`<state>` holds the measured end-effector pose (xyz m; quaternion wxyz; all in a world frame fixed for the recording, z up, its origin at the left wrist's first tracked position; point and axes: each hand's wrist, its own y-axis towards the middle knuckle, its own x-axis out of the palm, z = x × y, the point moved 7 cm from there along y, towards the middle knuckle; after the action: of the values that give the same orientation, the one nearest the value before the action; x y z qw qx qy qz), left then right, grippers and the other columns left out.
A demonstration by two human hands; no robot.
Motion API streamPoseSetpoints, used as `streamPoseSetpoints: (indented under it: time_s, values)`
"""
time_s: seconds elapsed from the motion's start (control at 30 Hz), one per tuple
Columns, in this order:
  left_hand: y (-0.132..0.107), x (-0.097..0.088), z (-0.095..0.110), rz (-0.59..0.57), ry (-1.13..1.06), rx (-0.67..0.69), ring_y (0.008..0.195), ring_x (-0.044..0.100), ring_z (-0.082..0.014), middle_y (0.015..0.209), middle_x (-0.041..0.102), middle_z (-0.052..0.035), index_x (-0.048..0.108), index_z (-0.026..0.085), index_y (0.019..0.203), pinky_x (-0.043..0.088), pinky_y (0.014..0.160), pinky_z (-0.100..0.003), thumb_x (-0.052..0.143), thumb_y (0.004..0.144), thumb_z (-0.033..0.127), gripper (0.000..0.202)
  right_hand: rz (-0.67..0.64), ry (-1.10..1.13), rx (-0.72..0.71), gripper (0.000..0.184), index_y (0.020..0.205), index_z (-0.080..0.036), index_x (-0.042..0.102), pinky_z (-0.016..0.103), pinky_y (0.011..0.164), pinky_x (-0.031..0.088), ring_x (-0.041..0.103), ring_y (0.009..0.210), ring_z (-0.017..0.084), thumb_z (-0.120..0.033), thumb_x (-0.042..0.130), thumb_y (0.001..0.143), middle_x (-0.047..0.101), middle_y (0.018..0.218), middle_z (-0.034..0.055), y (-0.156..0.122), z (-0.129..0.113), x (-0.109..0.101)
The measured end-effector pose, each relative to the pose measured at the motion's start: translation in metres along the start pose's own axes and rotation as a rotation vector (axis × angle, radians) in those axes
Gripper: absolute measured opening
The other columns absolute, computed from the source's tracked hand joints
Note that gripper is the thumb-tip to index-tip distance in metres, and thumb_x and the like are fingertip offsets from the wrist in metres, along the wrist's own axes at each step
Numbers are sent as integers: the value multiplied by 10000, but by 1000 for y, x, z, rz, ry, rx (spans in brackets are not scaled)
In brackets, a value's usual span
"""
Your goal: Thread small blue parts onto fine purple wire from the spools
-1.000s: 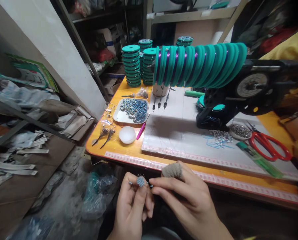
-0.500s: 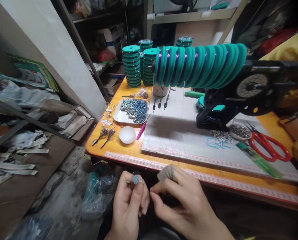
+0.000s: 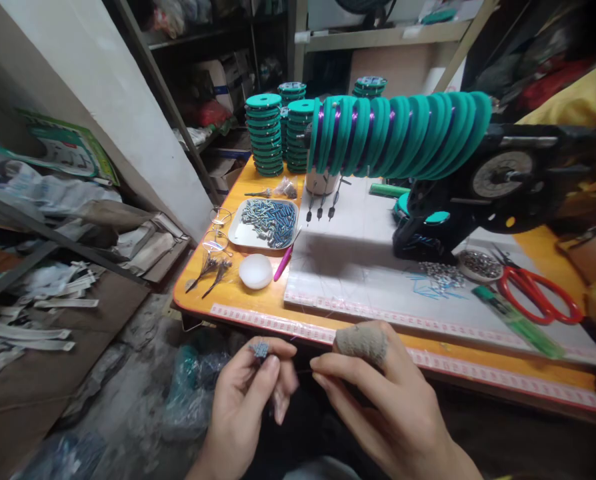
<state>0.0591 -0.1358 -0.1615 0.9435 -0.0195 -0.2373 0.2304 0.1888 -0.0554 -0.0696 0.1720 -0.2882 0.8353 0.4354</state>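
A faint thin line runs between my two hands, below the table's front edge. My right hand pinches it between thumb and forefinger, and a grey cloth sleeve covers one of its fingers. Opposite, my left hand is closed, the thumb pressed to the curled forefinger, which wears a blue-grey wrap. Its lower fingers are slightly blurred, and what lies under the thumb is hidden. Above the table, green foam spools wound with purple line sit in a row on a black winder.
A white tray of small blue tubes, a white bowl and a magenta pen-like tool lie at left. Red-handled scissors and a green cutter lie at right. Stacked green spools stand behind.
My hands have moved apart: the left one slightly leftward, the right one turned and shifted right. The thin line now shows between them. The view has shifted slightly.
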Motion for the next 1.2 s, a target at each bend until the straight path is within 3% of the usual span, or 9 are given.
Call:
streamPoseSetpoints:
  time_s: [0.1, 0.23, 0.33, 0.53, 0.77, 0.87, 1.0, 1.1, 1.2]
  values:
    - [4, 0, -5, -36, 87, -87, 525, 434, -76, 712, 596, -25, 739, 171, 951, 319, 434, -184, 647, 949, 318, 174, 11, -49, -44, 192, 1008, -124, 696, 296, 721, 492, 508, 836, 184, 7, 609, 897, 613, 888, 73, -1, -1, 1]
    - [6, 8, -5, -134, -30, -189, 490, 324, -60, 570, 471, 40, 733, 169, 938, 275, 464, -192, 679, 917, 413, 251, 4, -70, -68, 216, 1021, -136, 691, 306, 708, 495, 509, 825, 189, 18, 603, 898, 618, 896, 81, 1, -1, 1]
    - [4, 14, -5, -204, 34, -196, 537, 337, -71, 632, 449, 34, 737, 166, 879, 272, 493, -203, 716, 887, 406, 241, 2, -37, -62, 227, 995, -136, 689, 301, 711, 502, 519, 829, 181, 39, 591, 889, 611, 879, 73, 3, -1, 1]
    - [-2, 26, 4, -242, -91, -72, 597, 406, -121, 656, 493, -10, 733, 175, 749, 298, 543, -251, 726, 853, 367, 219, -101, 72, -22, 278, 984, -157, 686, 328, 717, 518, 523, 848, 193, 17, 516, 847, 576, 930, 83, 1, -3, 9]
    - [-3, 37, 9, -258, -331, -45, 556, 340, -104, 603, 381, 28, 768, 225, 800, 283, 557, -248, 711, 867, 337, 142, -27, -1, -61, 315, 972, -176, 702, 377, 912, 492, 470, 1043, 248, 17, 535, 786, 550, 1019, 86, 0, -4, 6]
    - [-2, 35, 20, -265, -263, 42, 589, 390, -123, 610, 377, 24, 780, 260, 824, 335, 601, -259, 694, 894, 326, 129, -2, -41, -81, 298, 956, -171, 700, 389, 958, 474, 460, 1097, 262, 9, 534, 785, 549, 1053, 90, -1, -6, 5]
    - [-3, 27, 32, -170, -83, 116, 780, 540, -159, 818, 544, -36, 800, 251, 723, 411, 755, -290, 779, 832, 311, 126, 2, -39, -76, 302, 955, -195, 709, 360, 932, 497, 484, 1067, 243, -1, 544, 793, 596, 1015, 81, 3, -8, 4]
    - [-7, 22, 21, -175, -217, -26, 716, 529, -141, 754, 575, -34, 794, 249, 731, 399, 681, -255, 786, 816, 318, 110, 8, -142, -147, 247, 952, -209, 723, 357, 918, 503, 521, 1055, 235, -50, 574, 835, 667, 982, 69, 6, -10, 3]
    - [-16, 17, -3, -226, -390, -273, 589, 460, -94, 693, 554, -21, 783, 219, 714, 330, 571, -218, 804, 787, 333, 137, -22, -278, -488, 168, 927, -257, 727, 310, 924, 496, 566, 1028, 182, -118, 651, 873, 715, 911, -9, 2, -20, 6]
